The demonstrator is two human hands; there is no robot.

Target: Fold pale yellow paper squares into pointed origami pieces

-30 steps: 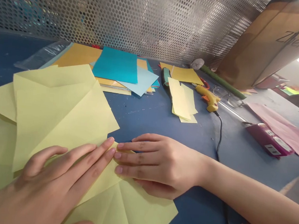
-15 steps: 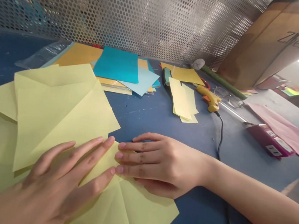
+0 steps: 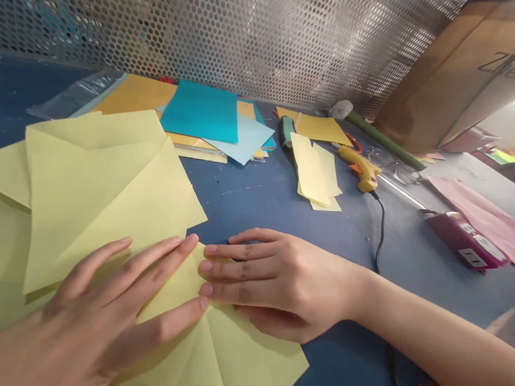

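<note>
A pale yellow sheet of paper (image 3: 241, 361) with crease lines lies flat on the blue table in front of me. Across its left part rests my left hand (image 3: 123, 307), fingers spread and stretched out. My right hand (image 3: 271, 282) lies flat on the sheet's upper right part, its fingers pointing left. The fingertips of both hands almost meet near the middle of the sheet. Up and to the left sit several more creased pale yellow sheets (image 3: 89, 189), overlapping one another, and my left fingers partly cover their lower edge.
Blue and orange papers (image 3: 201, 112) lie at the back by a perforated metal panel (image 3: 186, 28). Farther right are pale yellow strips (image 3: 312, 171), a yellow glue gun (image 3: 362, 170) with a black cord, glasses (image 3: 396, 167), a purple power strip (image 3: 466, 240), pink paper (image 3: 491, 221) and a brown box (image 3: 460, 73).
My left index finger or thumb has slid slightly right along the sheet, closer to the right fingertips. The right hand and the papers look almost unchanged.
</note>
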